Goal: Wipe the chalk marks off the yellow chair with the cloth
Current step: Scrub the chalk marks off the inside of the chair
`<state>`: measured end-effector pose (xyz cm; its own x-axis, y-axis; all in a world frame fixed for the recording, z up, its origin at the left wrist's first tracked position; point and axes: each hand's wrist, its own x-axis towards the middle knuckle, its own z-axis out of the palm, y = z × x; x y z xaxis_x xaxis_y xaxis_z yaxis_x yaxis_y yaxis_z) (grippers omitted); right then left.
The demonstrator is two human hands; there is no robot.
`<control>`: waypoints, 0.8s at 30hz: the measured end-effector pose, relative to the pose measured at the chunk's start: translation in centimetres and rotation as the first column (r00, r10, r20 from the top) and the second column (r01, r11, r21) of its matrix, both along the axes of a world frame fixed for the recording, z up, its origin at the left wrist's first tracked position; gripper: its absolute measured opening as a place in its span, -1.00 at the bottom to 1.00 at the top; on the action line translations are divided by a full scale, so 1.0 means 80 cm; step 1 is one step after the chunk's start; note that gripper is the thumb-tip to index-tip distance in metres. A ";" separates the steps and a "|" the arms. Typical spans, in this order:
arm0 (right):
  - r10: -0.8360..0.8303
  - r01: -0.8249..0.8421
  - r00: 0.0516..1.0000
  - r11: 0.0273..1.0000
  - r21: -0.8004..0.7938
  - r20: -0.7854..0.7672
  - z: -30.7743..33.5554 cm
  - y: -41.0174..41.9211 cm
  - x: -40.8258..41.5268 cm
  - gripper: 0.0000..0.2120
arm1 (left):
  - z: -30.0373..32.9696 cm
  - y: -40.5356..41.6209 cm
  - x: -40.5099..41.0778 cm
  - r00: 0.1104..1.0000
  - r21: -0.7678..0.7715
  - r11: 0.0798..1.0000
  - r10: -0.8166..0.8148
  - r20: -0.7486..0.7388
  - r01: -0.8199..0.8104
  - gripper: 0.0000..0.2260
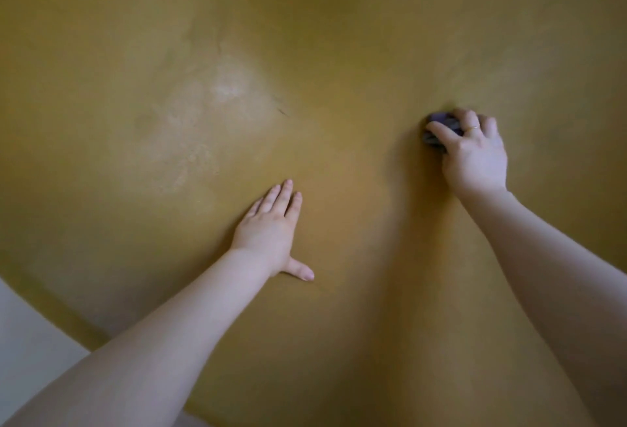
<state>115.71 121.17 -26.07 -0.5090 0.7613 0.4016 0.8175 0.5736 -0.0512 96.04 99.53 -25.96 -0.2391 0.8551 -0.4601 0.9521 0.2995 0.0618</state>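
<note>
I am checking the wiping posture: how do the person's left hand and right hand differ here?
The left hand lies flat with straight fingers and holds nothing; the right hand curls its fingers round a bunched dark purple-grey cloth. The left hand sits nearer the pale chalk marks; the right is farther away. Both rest on the yellow chair surface.

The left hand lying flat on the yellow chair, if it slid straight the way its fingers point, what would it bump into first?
Nothing solid, probably. The left hand points up and slightly right over bare yellow chair. The chalk marks lie off to its left.

Cloth (441, 131) under right hand (475, 155), yellow chair (339, 36)
</note>
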 end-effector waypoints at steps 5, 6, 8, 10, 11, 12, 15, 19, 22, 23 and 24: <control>0.079 -0.091 0.989 0.991 -0.093 -0.127 -0.038 -0.076 -0.043 -0.65 | 0.000 -0.002 -0.002 1.000 0.015 1.000 0.006 0.018 -0.006 0.13; 0.153 -0.166 0.981 0.980 -0.110 -0.115 -0.045 -0.100 -0.048 -0.63 | 0.001 -0.001 -0.001 1.000 0.016 1.000 0.003 0.012 -0.003 0.13; 0.255 -0.275 0.959 0.945 -0.178 -0.125 -0.056 -0.149 -0.058 -0.59 | 0.002 -0.001 0.002 1.000 0.015 1.000 0.002 -0.001 -0.002 0.12; 0.303 -0.336 0.940 0.898 -0.284 -0.154 -0.060 -0.194 -0.066 -0.62 | 0.004 -0.001 0.004 1.000 0.011 1.000 0.008 -0.008 -0.008 0.12; 0.330 -0.365 0.931 0.870 -0.331 -0.159 -0.059 -0.211 -0.066 -0.64 | 0.004 -0.002 0.003 1.000 0.011 1.000 0.014 -0.006 -0.014 0.12; 0.362 -0.394 0.919 0.846 -0.359 -0.153 -0.058 -0.223 -0.064 -0.65 | 0.004 -0.003 0.002 1.000 0.010 1.000 0.020 0.000 -0.020 0.12; 0.449 -0.456 0.887 0.819 -0.348 -0.104 -0.049 -0.212 -0.036 -0.69 | 0.006 -0.004 0.003 1.000 0.000 1.000 0.031 -0.004 -0.031 0.12; 0.179 -0.178 0.983 0.929 -0.324 -0.026 -0.035 -0.126 0.020 -0.61 | 0.005 -0.003 0.005 0.999 -0.008 0.999 0.053 -0.011 -0.053 0.11; -0.098 0.062 0.992 0.934 -0.352 -0.085 -0.020 -0.086 0.043 -0.66 | 0.003 -0.005 0.003 0.998 0.000 0.998 0.061 -0.012 -0.061 0.10; -0.150 0.112 0.985 0.930 -0.351 -0.083 -0.020 -0.085 0.040 -0.68 | 0.002 -0.006 0.003 0.998 0.006 0.998 0.066 -0.010 -0.065 0.09; -0.182 0.144 0.980 0.926 -0.348 -0.081 -0.022 -0.090 0.032 -0.68 | 0.003 -0.008 0.004 0.997 0.011 0.997 0.070 -0.009 -0.070 0.08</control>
<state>118.28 113.96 -27.81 -0.3339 0.9304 0.1511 0.8764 0.3654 -0.3136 96.37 98.93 -25.74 -0.3034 0.8409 -0.4483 0.9292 0.3652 0.0562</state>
